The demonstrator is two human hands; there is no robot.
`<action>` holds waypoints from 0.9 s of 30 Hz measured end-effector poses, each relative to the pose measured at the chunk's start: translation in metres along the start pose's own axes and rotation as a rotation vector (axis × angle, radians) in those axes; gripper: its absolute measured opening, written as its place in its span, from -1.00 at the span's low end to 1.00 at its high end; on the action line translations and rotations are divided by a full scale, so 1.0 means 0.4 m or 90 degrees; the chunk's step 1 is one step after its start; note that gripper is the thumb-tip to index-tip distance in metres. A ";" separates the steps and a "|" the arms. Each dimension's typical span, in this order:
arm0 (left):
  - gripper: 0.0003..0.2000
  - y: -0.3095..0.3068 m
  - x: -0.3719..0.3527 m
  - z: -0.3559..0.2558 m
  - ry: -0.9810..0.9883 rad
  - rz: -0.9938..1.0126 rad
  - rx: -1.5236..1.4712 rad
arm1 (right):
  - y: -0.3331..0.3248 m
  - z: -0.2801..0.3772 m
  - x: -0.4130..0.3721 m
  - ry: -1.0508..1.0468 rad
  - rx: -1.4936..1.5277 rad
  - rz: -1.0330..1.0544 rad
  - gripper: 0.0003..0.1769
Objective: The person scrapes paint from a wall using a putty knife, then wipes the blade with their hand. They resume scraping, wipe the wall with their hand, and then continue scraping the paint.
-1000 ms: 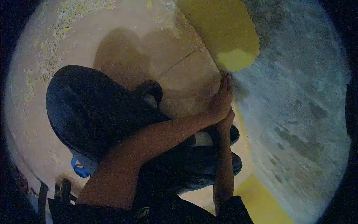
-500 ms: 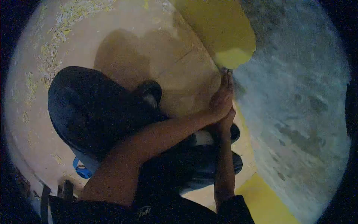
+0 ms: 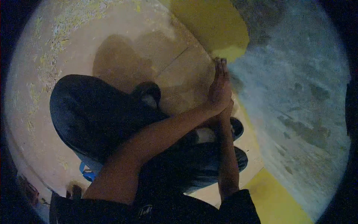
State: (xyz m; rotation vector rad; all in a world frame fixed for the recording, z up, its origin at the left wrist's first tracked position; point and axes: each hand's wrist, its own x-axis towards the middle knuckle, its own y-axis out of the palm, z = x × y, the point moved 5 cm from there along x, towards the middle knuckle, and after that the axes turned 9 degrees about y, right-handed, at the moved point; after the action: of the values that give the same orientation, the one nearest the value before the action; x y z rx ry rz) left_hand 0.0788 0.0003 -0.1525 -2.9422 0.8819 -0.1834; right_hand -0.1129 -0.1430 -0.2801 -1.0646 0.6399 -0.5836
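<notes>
Left hand (image 3: 220,91) at 2 o'clock, fingers extended close together, tips at the lower end of the yellow patch (image 3: 212,26), which is seen at 1 o'clock on the grey surface (image 3: 294,97). Right hand (image 3: 227,109) overlapped at its heel; its fingers, and any grip, cannot be told. Yellow flakes (image 3: 59,35) scattered at 10 o'clock.

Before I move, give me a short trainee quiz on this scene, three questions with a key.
1. True or false: the left hand and right hand are close together.
2. Which of these borders the grey-blue surface just above the hands in view? A) red cloth; B) yellow patch; C) white bucket.
3. Fill in: the scattered flakes lie on the pale floor, toward the view's ____ side.

Key: 1 true; 2 B; 3 left.
</notes>
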 end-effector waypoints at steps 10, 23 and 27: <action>-0.30 0.075 -0.010 0.061 0.009 0.012 0.078 | -0.100 0.182 -0.015 0.044 0.034 0.120 -0.63; -0.21 0.074 0.001 0.047 0.071 -0.058 -0.062 | -0.128 0.227 -0.003 0.006 0.216 -0.025 -0.65; -0.19 0.072 -0.015 0.058 0.154 -0.085 0.044 | -0.121 0.274 -0.032 0.074 0.288 0.061 -0.56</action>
State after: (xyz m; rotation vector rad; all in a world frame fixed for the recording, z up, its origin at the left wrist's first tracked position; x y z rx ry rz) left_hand 0.0611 -0.0196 -0.1788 -2.9560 0.6859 -0.5758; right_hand -0.0487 -0.0859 -0.1957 -0.5766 0.6183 -0.6713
